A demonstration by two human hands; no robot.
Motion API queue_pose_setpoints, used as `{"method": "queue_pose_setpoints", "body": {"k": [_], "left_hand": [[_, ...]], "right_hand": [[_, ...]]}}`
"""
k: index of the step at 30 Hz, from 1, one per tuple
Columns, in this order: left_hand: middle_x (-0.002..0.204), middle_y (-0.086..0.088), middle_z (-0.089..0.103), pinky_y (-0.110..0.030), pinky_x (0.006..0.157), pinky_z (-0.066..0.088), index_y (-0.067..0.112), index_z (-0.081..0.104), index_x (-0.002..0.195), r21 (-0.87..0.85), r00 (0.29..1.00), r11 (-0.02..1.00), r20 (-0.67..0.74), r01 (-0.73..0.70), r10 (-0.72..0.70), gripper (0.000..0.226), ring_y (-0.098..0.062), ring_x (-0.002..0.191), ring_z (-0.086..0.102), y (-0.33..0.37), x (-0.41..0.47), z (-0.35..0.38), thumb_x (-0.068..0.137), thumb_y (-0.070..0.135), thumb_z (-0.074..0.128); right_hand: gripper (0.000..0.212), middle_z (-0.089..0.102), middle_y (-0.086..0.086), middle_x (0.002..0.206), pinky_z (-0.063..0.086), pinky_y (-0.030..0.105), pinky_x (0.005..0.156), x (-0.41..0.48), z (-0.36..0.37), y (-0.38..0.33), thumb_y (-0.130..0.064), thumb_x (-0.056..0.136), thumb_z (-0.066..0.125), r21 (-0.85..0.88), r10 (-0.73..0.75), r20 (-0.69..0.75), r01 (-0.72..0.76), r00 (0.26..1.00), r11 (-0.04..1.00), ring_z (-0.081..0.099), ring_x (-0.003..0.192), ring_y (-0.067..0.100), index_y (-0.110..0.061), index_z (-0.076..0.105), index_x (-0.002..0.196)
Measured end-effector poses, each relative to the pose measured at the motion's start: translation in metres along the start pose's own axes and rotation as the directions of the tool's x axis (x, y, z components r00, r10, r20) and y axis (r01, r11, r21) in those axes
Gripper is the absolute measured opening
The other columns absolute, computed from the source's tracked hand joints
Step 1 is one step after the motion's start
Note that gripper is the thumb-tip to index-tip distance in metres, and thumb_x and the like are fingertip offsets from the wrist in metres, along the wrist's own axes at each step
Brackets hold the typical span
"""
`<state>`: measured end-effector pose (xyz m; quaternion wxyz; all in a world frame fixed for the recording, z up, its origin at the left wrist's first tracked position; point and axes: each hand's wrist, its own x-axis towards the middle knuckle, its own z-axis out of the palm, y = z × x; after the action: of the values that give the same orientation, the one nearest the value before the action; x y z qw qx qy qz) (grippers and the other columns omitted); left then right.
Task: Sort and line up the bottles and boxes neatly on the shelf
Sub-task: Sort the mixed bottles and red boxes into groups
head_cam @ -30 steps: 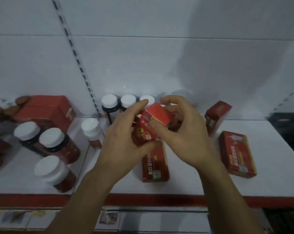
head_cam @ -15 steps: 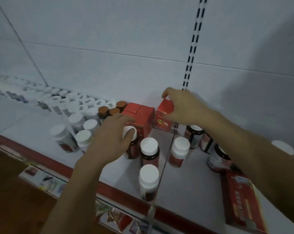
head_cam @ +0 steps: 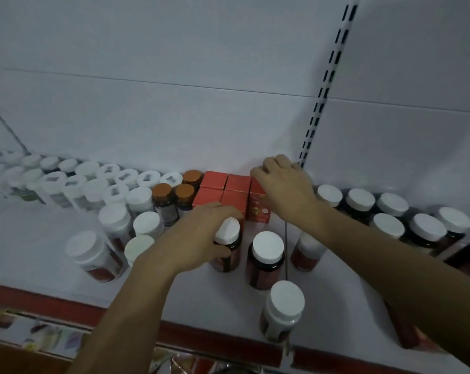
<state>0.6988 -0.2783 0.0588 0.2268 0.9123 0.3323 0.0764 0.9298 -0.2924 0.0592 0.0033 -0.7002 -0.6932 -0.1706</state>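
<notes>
My right hand [head_cam: 285,188] grips a small red box [head_cam: 258,209] from above, standing upright on the white shelf [head_cam: 44,238] against the right side of a block of red boxes [head_cam: 224,188] at the back wall. My left hand [head_cam: 201,233] curls round a dark bottle with a white cap [head_cam: 227,247] just in front of that block. Two more white-capped dark bottles [head_cam: 266,259] [head_cam: 306,252] stand to its right. Another bottle [head_cam: 281,309] sits near the shelf's front edge.
Rows of white-capped bottles [head_cam: 88,182] and three brown-capped ones [head_cam: 174,195] fill the back left. Loose bottles [head_cam: 93,255] stand front left. More white-capped dark bottles [head_cam: 406,222] line the right. A red box [head_cam: 406,333] lies under my right forearm. A red lip [head_cam: 39,300] edges the shelf.
My right hand has set the small red box down against the block of boxes. My left hand has closed round the white-capped bottle. The view has shifted left along the shelf.
</notes>
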Motion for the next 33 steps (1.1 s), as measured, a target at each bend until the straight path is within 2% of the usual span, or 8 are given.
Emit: {"method": "queue_pose_setpoints", "body": {"k": [2,5,9,12,18,24,28,33], "left_hand": [[0.124,0.016,0.055,-0.037,0.098,0.049,0.04,0.055,0.132,0.01,1.0,1.0,0.004,-0.023,0.023,0.064,-0.01,0.114,0.054,-0.001,0.003,-0.001,0.078,0.024,0.086],[0.127,0.017,0.055,-0.036,0.1,0.048,0.039,0.055,0.132,-0.001,0.997,0.997,-0.009,-0.079,0.079,0.061,-0.009,0.117,0.053,-0.003,0.005,0.001,0.08,0.025,0.085],[0.125,0.015,0.056,-0.033,0.097,0.046,0.036,0.057,0.132,-0.08,0.991,0.988,-0.033,-0.134,0.132,0.058,-0.009,0.114,0.053,0.003,0.011,0.006,0.083,0.021,0.083],[0.128,0.014,0.055,-0.025,0.093,0.04,0.033,0.058,0.135,-0.104,0.987,0.982,-0.052,-0.158,0.154,0.06,-0.009,0.116,0.051,0.004,0.016,0.009,0.083,0.017,0.082],[0.133,0.02,0.048,-0.022,0.1,0.039,0.036,0.055,0.137,-0.088,0.979,0.978,-0.095,-0.189,0.18,0.06,-0.003,0.12,0.048,-0.012,0.008,0.005,0.085,0.022,0.081],[0.132,0.016,0.052,-0.032,0.099,0.047,0.035,0.057,0.134,-0.054,0.969,0.973,-0.123,-0.224,0.216,0.051,-0.007,0.118,0.052,-0.019,0.004,-0.01,0.087,0.029,0.078],[0.128,0.015,0.055,-0.028,0.093,0.046,0.034,0.06,0.129,-0.039,0.955,0.966,-0.161,-0.257,0.247,0.045,-0.007,0.114,0.054,-0.018,0.005,-0.007,0.088,0.028,0.076],[0.127,0.014,0.059,-0.04,0.097,0.048,0.03,0.061,0.129,-0.029,0.927,0.935,-0.151,-0.353,0.345,0.045,-0.014,0.116,0.054,-0.003,0.018,0.001,0.087,0.029,0.076]], "right_hand": [[0.062,0.057,0.004,0.125,0.048,0.043,0.09,-0.008,-0.017,0.008,-0.048,0.084,0.076,0.193,0.039,0.076,-0.053,0.996,0.98,0.052,0.115,0.027,-0.024,0.052,0.135],[0.051,0.057,-0.004,0.119,0.047,0.034,0.087,-0.031,-0.049,0.03,-0.058,0.092,0.061,0.486,0.084,0.165,-0.155,0.983,0.86,0.055,0.094,0.011,-0.033,0.05,0.135],[0.05,0.054,-0.014,0.114,0.048,0.031,0.088,-0.064,-0.068,0.049,-0.055,0.079,0.076,0.282,-0.108,0.49,-0.04,0.865,0.959,0.053,0.1,0.009,-0.043,0.055,0.123],[0.051,0.051,-0.017,0.114,0.05,0.035,0.088,-0.078,-0.054,0.044,-0.039,0.078,0.078,0.199,-0.114,0.624,-0.016,0.773,0.98,0.053,0.107,0.012,-0.044,0.054,0.123],[0.045,0.061,-0.005,0.111,0.051,0.04,0.085,-0.044,-0.041,0.048,-0.035,0.082,0.077,0.234,0.017,0.371,-0.112,0.928,0.966,0.056,0.1,0.019,-0.032,0.053,0.12],[0.044,0.06,0.0,0.108,0.048,0.038,0.084,-0.014,-0.007,0.043,-0.032,0.079,0.081,0.343,0.123,0.268,-0.214,0.955,0.915,0.056,0.1,0.024,-0.022,0.06,0.117],[0.034,0.058,0.005,0.111,0.05,0.031,0.076,-0.032,-0.019,0.048,-0.014,0.087,0.074,0.453,0.237,0.128,-0.27,0.963,0.85,0.066,0.081,0.018,-0.02,0.055,0.115],[0.033,0.062,-0.008,0.091,0.053,0.031,0.07,-0.075,-0.087,0.018,-0.057,0.085,0.064,0.461,0.015,0.24,-0.127,0.971,0.878,0.062,0.077,0.008,-0.026,0.06,0.096]]}}
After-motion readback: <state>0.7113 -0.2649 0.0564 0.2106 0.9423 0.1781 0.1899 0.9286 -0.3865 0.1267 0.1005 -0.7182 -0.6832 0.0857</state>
